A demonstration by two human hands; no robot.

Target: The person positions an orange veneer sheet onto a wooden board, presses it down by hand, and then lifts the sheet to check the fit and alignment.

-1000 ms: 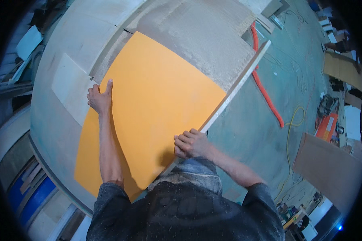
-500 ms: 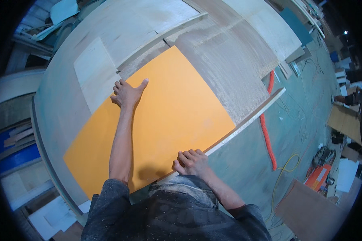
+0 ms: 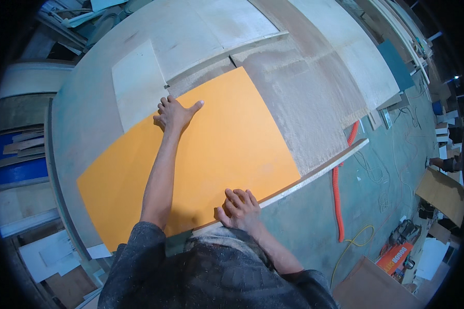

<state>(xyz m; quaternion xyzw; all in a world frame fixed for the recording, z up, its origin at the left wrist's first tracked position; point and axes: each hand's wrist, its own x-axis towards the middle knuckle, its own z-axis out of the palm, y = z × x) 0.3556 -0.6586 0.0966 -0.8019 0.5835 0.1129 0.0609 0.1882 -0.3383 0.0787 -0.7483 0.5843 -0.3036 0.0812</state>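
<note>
A large smooth orange panel lies flat on the broad dusty worktable, slanting across it. My left hand is at the panel's far edge, its thumb stretched out on the orange face and its fingers spread at the rim; the fingertips' undersides are hidden. At the near edge, close to my body, my right hand rests with fingers apart on the panel's face. A pale wooden strip runs along the table's near right edge, beside the panel's right corner.
A thin pale board lies beyond the panel. An orange-red flexible hose hangs by the table's right side, near a yellow cable on the green floor. Boards are stacked at left. Another person's arm shows at far right.
My view has shifted slightly. My right hand's fingers have come further onto the panel's face and straightened a little. My left hand keeps its place on the far edge.
</note>
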